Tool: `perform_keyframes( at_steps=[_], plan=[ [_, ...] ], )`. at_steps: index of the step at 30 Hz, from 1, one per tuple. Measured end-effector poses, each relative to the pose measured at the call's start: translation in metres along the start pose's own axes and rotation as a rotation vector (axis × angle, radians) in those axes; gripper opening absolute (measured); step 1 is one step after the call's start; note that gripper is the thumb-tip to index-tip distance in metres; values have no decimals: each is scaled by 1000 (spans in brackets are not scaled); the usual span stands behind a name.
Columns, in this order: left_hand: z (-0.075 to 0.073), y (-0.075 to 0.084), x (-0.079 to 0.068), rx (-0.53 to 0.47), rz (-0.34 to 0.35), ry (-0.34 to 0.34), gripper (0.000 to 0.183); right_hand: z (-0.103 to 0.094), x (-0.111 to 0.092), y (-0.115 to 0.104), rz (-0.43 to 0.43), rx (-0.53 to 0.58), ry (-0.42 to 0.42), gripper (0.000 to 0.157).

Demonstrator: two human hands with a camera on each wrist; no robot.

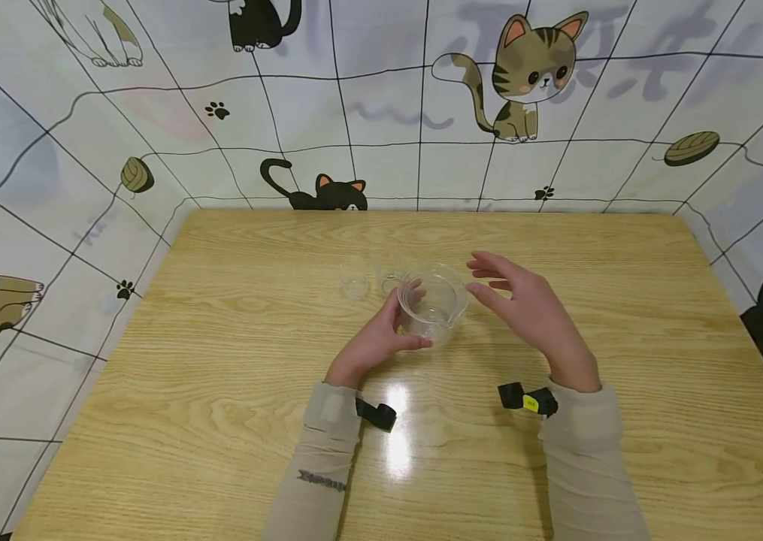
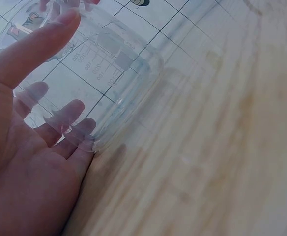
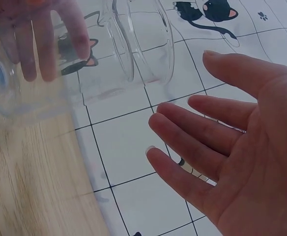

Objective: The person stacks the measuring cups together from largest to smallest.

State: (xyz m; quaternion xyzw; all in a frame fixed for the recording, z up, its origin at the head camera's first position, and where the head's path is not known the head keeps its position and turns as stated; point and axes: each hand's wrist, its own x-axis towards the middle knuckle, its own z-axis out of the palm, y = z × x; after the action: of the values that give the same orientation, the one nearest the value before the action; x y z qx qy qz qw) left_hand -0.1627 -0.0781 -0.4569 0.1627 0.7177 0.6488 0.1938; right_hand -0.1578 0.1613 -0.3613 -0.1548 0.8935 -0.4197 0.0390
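Note:
A clear beaker [image 1: 434, 297] with printed graduations is near the middle of the wooden table, its wide mouth facing up. My left hand [image 1: 381, 330] holds its side, thumb on the near side and fingers round the other. In the left wrist view, the fingers [image 2: 74, 110] show behind the transparent beaker wall [image 2: 129, 83]. Whether its base touches the table is unclear. My right hand [image 1: 513, 300] is apart, just right of the beaker, fingers spread and holding nothing. The right wrist view shows that hand [image 3: 232, 142] beside the beaker's rim [image 3: 167, 49].
Two small clear vessels, a left one [image 1: 355, 284] and a right one [image 1: 390, 281], stand behind and left of the beaker; their outlines are faint. A cat-patterned sheet [image 1: 388, 113] rises beyond the back edge of the table [image 1: 219, 421] and along its sides.

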Motion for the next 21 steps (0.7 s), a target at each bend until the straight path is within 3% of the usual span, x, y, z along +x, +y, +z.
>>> perform_keyframes(
  at_steps=[7, 13, 21],
  plan=[
    [0, 16, -6, -20, 8, -33, 93, 0, 1, 6, 3, 13, -17, 54],
    [0, 19, -7, -19, 7, -46, 92, -1, 1, 11, 2, 23, -60, 50],
    [-1, 18, -7, -9, 21, -58, 92, 3, 5, 25, -53, 148, -190, 55]
  ],
)
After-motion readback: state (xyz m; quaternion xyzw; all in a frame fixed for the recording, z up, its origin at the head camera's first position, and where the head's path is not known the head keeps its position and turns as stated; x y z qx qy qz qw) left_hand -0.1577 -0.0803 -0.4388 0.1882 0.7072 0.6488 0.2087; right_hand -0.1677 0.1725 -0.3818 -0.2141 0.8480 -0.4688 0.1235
